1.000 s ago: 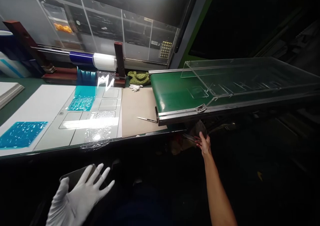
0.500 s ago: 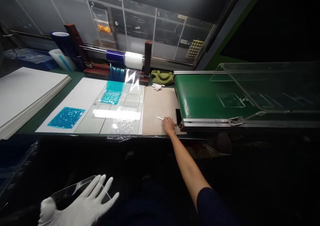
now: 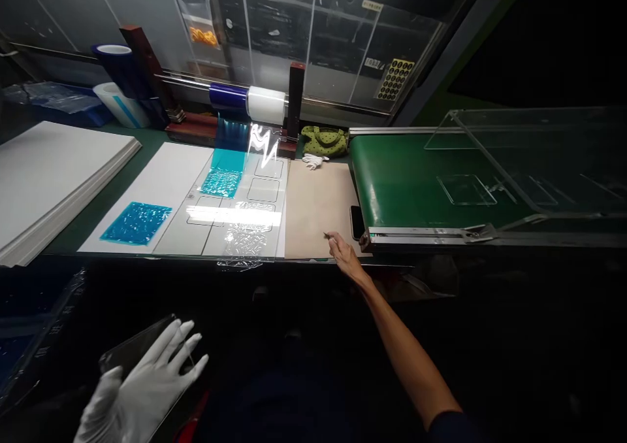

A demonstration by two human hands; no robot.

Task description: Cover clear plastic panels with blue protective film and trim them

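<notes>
My left hand [image 3: 147,377], in a white glove, holds a clear rectangular panel [image 3: 130,351] below the bench edge, low on the left. Its fingers are stretched out against the panel. My bare right hand [image 3: 344,255] is closed over the brown board [image 3: 311,201] near the bench's front edge. From its fingers pokes the tip of a slim pointed metal tool [image 3: 326,235]; the rest is hidden in the hand. A dark phone [image 3: 357,223] lies just right of that hand, beside the conveyor.
Blue film [image 3: 137,223] lies on a white sheet. Blue [image 3: 228,96] and clear film rolls [image 3: 266,104] hang on a rod, their film running over a marked board. At right is a green conveyor belt [image 3: 401,181] with a clear panel [image 3: 466,189]. White sheets [image 3: 59,162] are stacked left.
My right hand has turned and lifted slightly, drawing the metal tool back so less of it shows. My left hand with the clear panel has shifted left and up. The view has shifted slightly.
</notes>
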